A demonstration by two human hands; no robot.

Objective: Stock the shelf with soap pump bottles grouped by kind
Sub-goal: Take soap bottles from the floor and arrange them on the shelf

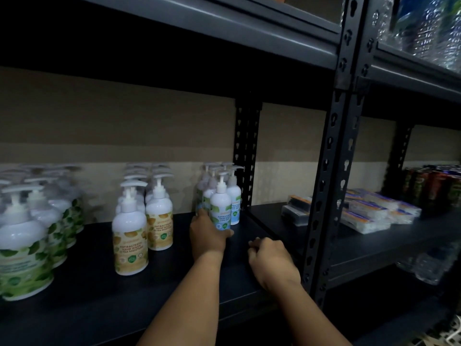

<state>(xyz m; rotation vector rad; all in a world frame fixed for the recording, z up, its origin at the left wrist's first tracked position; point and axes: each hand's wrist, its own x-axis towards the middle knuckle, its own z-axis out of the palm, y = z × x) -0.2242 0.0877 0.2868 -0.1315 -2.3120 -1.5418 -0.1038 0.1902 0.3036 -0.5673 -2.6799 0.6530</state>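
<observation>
Head cam: dark shelf board (pixel 174 283) w/ three groups of soap pump bottles, sorted by label. Far left, green-leaf bottles (pixel 23 245), rows running back, front one close to the lens & a bit blurred. Middle, yellow-label bottles (pixel 131 238), two rows deep, front one nearest the shelf edge. Right, blue-label bottles (pixel 220 208), small cluster tucked just beside the black perforated post (pixel 245 156) at the back.

Left hand (pixel 207 233) is reached in at the base of the blue cluster, fingers laid flat against the lower part of the front blue bottle (pixel 220 213), thumb out to the right along the board. Looks like a straight-fingered touch, not a wrap. Right hand (pixel 270 260) sits on the shelf board near the front upright (pixel 324 196), fingers curled under, nothing in it that I can see. Hands apart, left further in than right.

Next bay to the right: flat packets w/ orange & blue trim (pixel 369 211), dark cans (pixel 434 183) behind. Plastic-wrapped goods (pixel 429 28) on the level above.
</observation>
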